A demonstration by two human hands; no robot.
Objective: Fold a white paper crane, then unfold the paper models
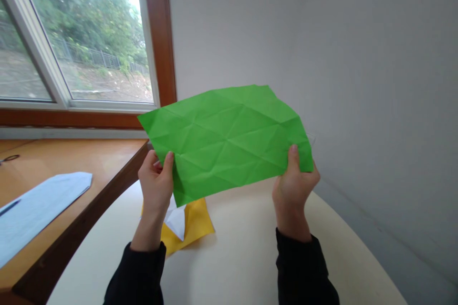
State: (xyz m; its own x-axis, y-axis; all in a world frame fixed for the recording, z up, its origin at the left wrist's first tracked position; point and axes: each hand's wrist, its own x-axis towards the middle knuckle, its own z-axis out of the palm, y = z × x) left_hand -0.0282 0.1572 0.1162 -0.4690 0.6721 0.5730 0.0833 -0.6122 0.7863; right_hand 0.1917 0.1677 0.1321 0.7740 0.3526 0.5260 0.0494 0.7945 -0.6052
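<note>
Both hands raised above the round white table (250, 257), pinching a creased green sheet (225, 140) by its lower edge: left hand (156, 186) clamped near the lower left corner, right hand (294, 186) clamped near the lower right. Sheet opened flat, crossed with old fold lines. Likely mid-unfolding or inspecting creases; next, probably lowering flat onto the table beside the yellow paper (191, 226) near its left edge.

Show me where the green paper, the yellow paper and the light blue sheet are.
green paper (229, 140), head view, middle of the creased sheet.
yellow paper (196, 221), head view, its right part on the table.
light blue sheet (39, 207), head view, its middle.
</note>
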